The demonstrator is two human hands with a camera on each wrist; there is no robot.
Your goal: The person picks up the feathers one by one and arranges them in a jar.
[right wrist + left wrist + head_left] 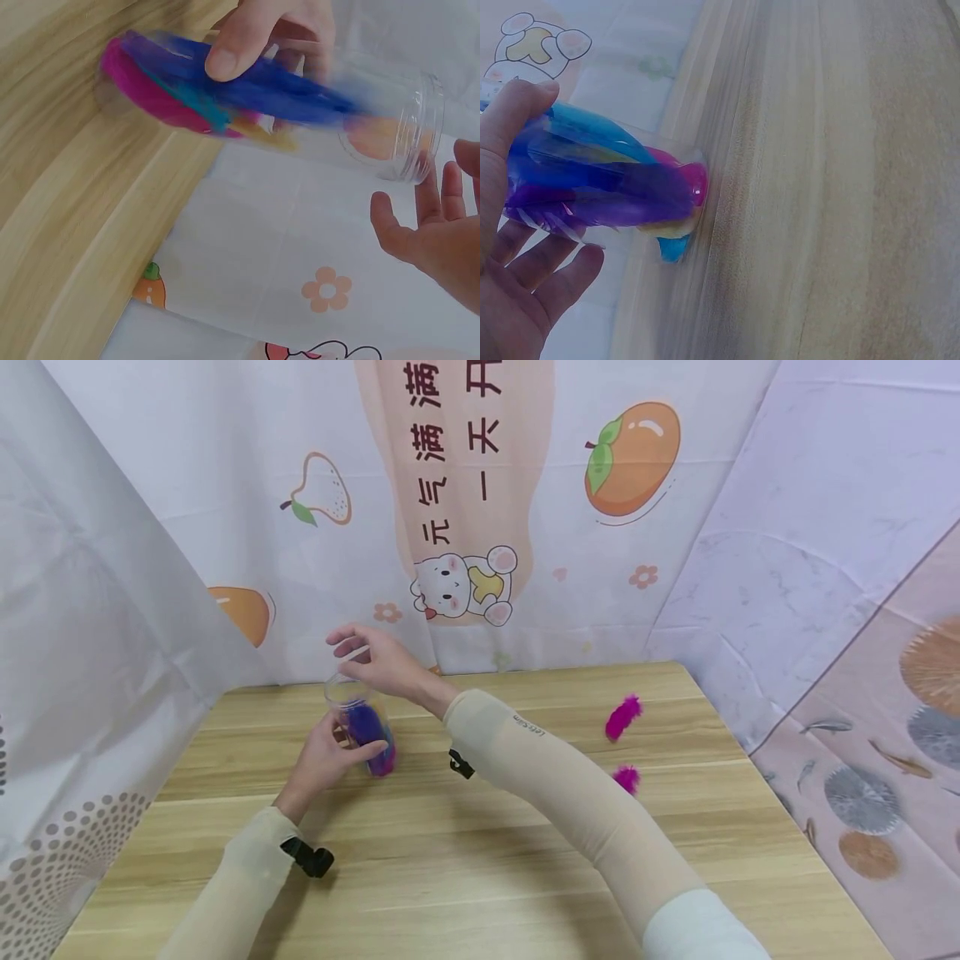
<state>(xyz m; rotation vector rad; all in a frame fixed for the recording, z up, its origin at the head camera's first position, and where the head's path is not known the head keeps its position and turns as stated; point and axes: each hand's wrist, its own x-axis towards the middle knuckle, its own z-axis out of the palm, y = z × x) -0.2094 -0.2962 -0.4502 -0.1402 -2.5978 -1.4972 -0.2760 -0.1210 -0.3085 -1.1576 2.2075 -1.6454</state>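
Note:
A clear plastic jar stands on the table toward the back left, its mouth upward and uncovered. Inside it are several feathers in dark blue, magenta, teal and yellow. My left hand grips the jar's side, thumb on one face and fingers on the other, as the left wrist view also shows. Over the jar's mouth hovers my right hand, fingers loosely bent and apart, with nothing seen between them. In the right wrist view, its fingertips are close to the rim; whether they touch it I cannot tell.
Two magenta feathers lie on the right of the wooden table: one farther back, and a nearer one partly behind my right forearm. A printed white curtain hangs along the table's back edge, with more cloth at both sides.

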